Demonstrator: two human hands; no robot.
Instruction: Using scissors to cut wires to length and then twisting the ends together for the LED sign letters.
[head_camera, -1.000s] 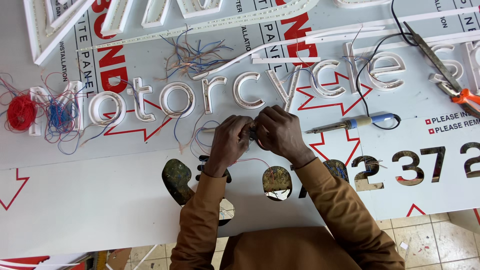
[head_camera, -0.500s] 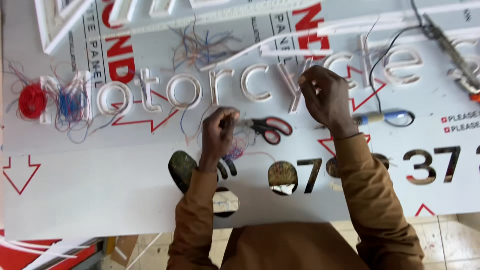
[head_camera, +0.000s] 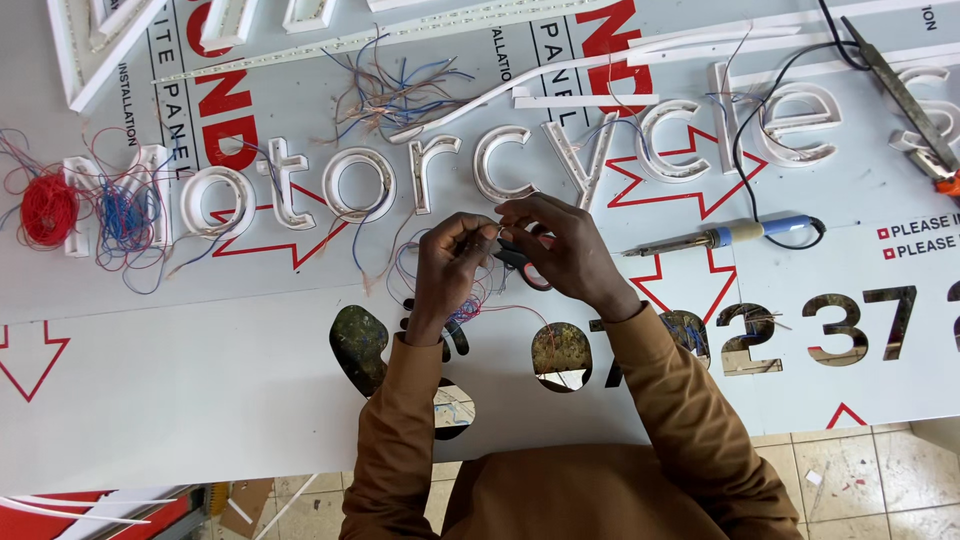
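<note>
We look down from above at a white panel (head_camera: 200, 400) laid flat as a work surface, with a person in brown sleeves leaning over it. Both hands meet just below a row of white hollow letters (head_camera: 350, 185) that lie on the panel.

Our left hand (head_camera: 450, 265) is curled, its fingertips pinching thin red and blue wires (head_camera: 470, 305) that trail down from it in loose loops. Our right hand (head_camera: 560, 245) is also curled, its fingertips meeting the left at the wire ends; we cannot tell exactly which strand each finger pinches. A pair of scissors with red and black handles (head_camera: 525, 268) lies on the panel under the right hand, not held.

As for how far the work seems to have come: several letters on the left already have wires running out of them, and tangles of red wire (head_camera: 45, 210) and blue wire (head_camera: 125, 215) sit beside the first letter. A heap of cut wire ends (head_camera: 385, 95) lies above the row. The letters further right show few wires, so we judge the wiring as partly done, with more letters left.

A soldering iron with a blue handle (head_camera: 725, 237) rests to the right, well apart from the hands, its black cord looping upward. Number-shaped cutouts (head_camera: 850, 325) run along the lower right of the panel.
</note>
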